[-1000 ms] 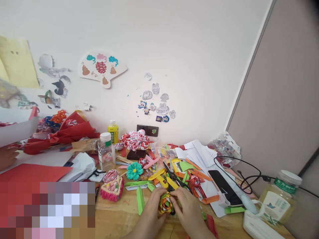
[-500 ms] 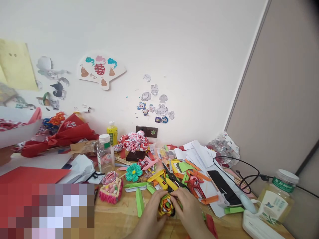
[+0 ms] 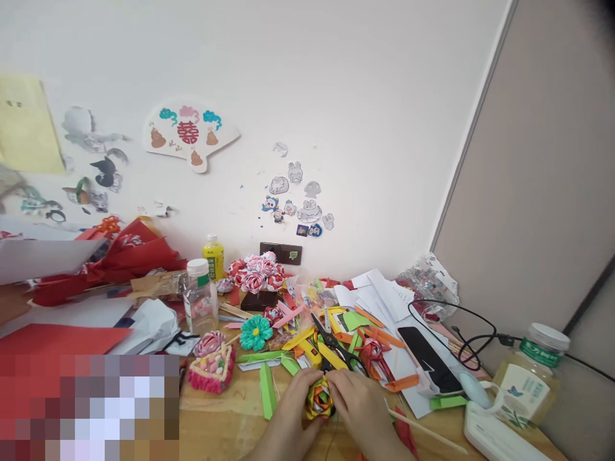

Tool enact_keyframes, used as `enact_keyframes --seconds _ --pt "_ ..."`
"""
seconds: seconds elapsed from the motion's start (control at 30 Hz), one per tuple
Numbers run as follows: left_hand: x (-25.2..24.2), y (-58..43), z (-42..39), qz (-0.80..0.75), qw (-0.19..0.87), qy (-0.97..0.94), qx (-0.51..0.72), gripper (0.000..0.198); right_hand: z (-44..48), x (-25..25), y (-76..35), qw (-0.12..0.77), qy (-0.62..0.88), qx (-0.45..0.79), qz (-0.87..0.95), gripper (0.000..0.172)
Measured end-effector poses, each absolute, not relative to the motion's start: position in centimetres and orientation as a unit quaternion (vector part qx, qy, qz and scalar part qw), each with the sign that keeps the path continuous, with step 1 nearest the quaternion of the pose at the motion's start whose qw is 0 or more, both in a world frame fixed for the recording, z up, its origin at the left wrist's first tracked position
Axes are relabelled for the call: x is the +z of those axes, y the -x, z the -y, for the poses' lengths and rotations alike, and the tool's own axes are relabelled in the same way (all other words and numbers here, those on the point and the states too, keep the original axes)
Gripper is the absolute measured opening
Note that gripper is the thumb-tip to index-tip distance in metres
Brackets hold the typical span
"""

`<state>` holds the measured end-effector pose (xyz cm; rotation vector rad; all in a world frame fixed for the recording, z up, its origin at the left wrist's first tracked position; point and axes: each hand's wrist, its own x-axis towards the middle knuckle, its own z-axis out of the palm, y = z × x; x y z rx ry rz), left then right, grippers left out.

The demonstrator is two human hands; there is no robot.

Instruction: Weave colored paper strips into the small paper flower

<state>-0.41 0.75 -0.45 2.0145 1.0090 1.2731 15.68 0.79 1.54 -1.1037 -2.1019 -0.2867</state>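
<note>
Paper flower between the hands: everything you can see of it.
The paper flower is a small rose-like ball of folded paper strips, yellow, orange and red with a little green, wound in a spiral. It sits low over the wooden table, contact unclear. The left hand grips its left side and the right hand its right, fingertips covering its edges.

The scissors point(image 3: 336, 349) lay just behind the paper flower point(image 3: 319, 402) (both on the table point(image 3: 230, 422)). The phone point(image 3: 427, 358) lay right of them.
</note>
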Motion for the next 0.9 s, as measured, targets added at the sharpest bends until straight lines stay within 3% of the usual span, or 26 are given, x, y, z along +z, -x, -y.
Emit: enact_keyframes --seconds 0.37,0.6,0.9 --pt "-0.8 0.4 -0.7 -0.379 0.284 -0.751 0.460 0.059 -0.9 1.7 -15.9 0.338 0.446 -0.110 0.821 0.044" --pt "-0.7 0.4 -0.8 -0.380 0.281 -0.755 0.456 0.061 -1.3 0.9 -16.0 0.374 0.475 -0.158 0.780 0.042" --pt "-0.6 0.4 -0.8 -0.383 0.283 -0.761 0.440 0.059 -0.9 1.3 -15.8 0.393 0.474 -0.131 0.777 0.042"
